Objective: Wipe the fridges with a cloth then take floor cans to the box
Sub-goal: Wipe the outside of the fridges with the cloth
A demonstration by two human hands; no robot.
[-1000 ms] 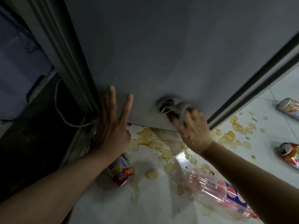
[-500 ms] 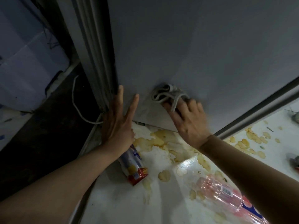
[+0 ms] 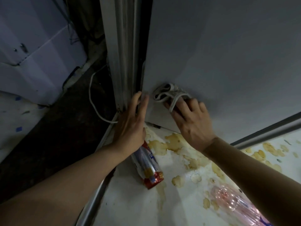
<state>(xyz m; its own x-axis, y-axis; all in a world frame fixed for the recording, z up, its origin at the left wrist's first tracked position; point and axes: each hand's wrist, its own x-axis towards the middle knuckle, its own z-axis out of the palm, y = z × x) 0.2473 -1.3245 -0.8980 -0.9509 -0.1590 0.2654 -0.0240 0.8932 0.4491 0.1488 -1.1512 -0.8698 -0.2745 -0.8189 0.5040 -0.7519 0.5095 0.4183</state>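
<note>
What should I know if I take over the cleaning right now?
Left hand: flat, fingers straight, braced on the fridge at its corner edge.
Right hand: presses the bunched cloth low on the fridge front, a strand between its fingers.
Can: lying on the floor below the left hand, among yellow stains. A plastic bottle lies nearby.
Done: wiping is under way.
Left: finish wiping, then take the can to the box, which is out of view.

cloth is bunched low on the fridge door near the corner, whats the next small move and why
Probably sweep the cloth sideways along the fridge door, away from the corner. The right hand presses it just above the door's bottom edge, the left hand braces at the door's edge, and the can lies untouched on the stained floor.
</note>
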